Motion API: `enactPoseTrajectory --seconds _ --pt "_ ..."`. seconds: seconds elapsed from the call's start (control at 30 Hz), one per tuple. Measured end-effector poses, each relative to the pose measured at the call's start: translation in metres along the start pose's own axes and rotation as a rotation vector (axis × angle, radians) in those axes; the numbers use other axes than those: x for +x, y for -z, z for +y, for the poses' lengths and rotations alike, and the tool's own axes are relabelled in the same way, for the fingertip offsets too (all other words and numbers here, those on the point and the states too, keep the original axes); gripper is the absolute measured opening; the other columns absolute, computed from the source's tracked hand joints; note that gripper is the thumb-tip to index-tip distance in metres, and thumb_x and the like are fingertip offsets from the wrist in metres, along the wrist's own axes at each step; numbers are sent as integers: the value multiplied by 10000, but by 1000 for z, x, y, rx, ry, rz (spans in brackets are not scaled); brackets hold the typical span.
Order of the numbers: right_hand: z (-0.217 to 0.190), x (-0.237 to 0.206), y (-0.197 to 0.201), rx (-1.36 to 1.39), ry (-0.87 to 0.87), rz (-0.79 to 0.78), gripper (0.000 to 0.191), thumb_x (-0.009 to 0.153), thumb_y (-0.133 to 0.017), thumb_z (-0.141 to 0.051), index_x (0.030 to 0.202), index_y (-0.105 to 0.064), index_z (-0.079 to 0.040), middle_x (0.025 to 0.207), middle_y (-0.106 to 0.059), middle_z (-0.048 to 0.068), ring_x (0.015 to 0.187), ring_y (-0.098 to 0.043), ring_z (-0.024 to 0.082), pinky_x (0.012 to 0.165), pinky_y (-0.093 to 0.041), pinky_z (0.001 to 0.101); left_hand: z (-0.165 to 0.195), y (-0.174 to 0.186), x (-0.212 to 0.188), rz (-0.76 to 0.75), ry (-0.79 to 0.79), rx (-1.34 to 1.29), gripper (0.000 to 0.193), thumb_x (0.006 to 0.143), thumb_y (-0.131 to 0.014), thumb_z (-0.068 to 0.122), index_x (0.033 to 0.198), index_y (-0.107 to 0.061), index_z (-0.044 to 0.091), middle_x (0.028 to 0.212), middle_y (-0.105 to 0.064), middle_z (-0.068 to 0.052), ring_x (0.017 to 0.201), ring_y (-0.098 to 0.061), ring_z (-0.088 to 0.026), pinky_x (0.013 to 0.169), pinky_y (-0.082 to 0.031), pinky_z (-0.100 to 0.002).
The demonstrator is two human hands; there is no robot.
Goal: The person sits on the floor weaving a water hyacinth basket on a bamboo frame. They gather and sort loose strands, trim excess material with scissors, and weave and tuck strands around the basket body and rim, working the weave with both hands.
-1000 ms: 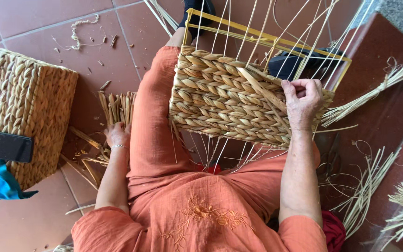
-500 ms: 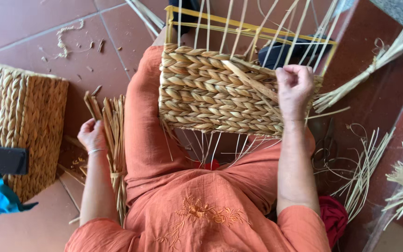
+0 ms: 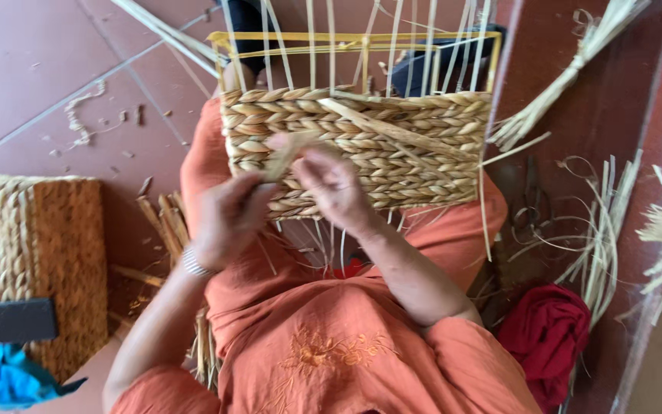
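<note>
No packages, no labels, no signs, no screens anywhere in view — just woven fibre, loose straw, cloth and floor tiles from near to far, left to right — nothing printed, nothing boxed, nothing lit up.

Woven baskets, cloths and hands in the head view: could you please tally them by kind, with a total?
Woven baskets: 2 – half-woven basket on the lap, finished basket on the floor.
Cloths: 2 – red cloth, blue cloth.
Hands: 2 – left hand, right hand, both at a straw strand.
Total: 6
</note>
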State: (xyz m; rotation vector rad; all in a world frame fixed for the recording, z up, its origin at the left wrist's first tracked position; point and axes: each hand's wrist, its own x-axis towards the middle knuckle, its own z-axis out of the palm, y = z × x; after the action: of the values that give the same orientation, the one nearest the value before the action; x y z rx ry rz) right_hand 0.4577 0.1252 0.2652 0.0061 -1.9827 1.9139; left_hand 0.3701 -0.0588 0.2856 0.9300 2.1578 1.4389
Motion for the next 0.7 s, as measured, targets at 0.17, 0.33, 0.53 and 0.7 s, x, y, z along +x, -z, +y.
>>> enactPoseTrajectory --seconds 0.17,0.33,0.53,0.7 --pt "-15 -10 36 181 -133 217 204 1119 -621 -252 1224 -734 -118 1271 -736 130 1214 -704 239 1102 -615 459 26 -29 38 -214 -44 -126 193 1018 -652 201 1064 -689 17 700 -695 -23 592 -684 -56 518 -549 -240" --pt "-27 -15 69 231 -145 241 261 1094 -580 -282 1244 -742 -143 1280 -735 103 1233 -697 229 1125 -576 471 40 -67 75 -368 -103 -247 282 1059 -577 259 1165 -676 17 698 -679 -27 599 -674 -82 518 -547 -256" --pt "-21 -36 108 520 -207 384 204 1017 -686 -212 1147 -768 -78 1091 -769 152 855 -723 283 707 -594 499 39 -108 99 -565 -12 -442 299 1055 -579 298 1180 -638 32 710 -661 -50 615 -651 -118 538 -543 -283" --pt "-6 -48 124 363 -57 455 215 1089 -693 -237 1195 -721 -52 1190 -732 148 1146 -691 237 1082 -555 400 44 -137 99 -289 -405 -3 289 1058 -582 316 1068 -676 43 752 -716 -79 649 -713 -178 587 -549 -323"
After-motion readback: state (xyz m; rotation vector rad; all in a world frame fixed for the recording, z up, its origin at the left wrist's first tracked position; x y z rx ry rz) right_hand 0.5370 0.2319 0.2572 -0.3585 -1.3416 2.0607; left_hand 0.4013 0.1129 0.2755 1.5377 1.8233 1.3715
